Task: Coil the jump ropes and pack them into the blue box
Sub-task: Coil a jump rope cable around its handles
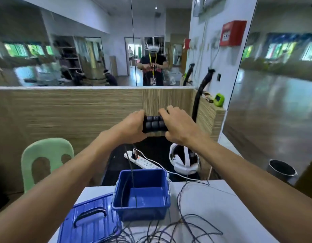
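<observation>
Both hands are raised above the table and hold a pair of black ribbed jump rope handles (154, 124) side by side. My left hand (132, 127) grips their left end, and my right hand (178, 125) grips their right end. A thin dark rope (131, 171) hangs from the handles down into the open blue box (142, 206), which has nothing else in it. More thin dark rope (183, 227) lies in loose tangled loops on the white table (221, 204) in front of and to the right of the box.
The blue lid (86, 223) with a black handle lies left of the box. Beyond the table's far edge sit a white power strip (143, 161), a white headset (184, 160) and a green plastic chair (46, 160). A wood-panelled wall with mirrors stands behind.
</observation>
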Tool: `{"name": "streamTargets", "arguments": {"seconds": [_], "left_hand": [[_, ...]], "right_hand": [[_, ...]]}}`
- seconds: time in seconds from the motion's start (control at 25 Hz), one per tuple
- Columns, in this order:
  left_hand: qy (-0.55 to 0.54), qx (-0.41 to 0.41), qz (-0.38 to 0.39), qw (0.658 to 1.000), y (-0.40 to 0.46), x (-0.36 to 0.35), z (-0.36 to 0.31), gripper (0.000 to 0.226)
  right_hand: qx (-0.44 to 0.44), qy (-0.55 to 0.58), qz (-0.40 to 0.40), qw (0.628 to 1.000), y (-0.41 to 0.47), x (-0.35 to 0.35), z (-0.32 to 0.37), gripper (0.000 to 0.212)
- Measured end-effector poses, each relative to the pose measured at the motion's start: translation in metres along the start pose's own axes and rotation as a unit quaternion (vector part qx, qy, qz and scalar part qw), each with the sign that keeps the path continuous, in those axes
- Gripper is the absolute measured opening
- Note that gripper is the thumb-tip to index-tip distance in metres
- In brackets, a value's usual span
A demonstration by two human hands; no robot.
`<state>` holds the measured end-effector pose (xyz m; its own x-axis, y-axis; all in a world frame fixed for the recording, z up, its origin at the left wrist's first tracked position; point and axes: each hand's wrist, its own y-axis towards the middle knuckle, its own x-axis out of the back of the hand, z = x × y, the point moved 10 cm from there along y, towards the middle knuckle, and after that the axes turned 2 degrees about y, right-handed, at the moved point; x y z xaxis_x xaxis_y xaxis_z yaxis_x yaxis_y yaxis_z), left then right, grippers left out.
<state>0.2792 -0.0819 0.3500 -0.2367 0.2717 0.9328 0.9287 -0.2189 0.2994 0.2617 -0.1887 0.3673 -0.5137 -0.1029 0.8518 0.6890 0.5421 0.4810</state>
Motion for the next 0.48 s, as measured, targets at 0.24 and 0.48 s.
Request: {"name": "streamTargets", "arguments": {"seconds": [0.24, 0.48], "left_hand": [[0.013, 0.000, -0.023, 1.000, -0.001, 0.024, 0.002, 0.051], [0.038, 0.005, -0.015, 0.999, -0.007, 0.035, 0.013, 0.038]], "right_hand": [[0.004, -0.002, -0.044, 0.999, 0.005, 0.011, 0.002, 0.061], [0.012, 0.000, -0.045, 0.999, 0.018, 0.016, 0.017, 0.050]]}}
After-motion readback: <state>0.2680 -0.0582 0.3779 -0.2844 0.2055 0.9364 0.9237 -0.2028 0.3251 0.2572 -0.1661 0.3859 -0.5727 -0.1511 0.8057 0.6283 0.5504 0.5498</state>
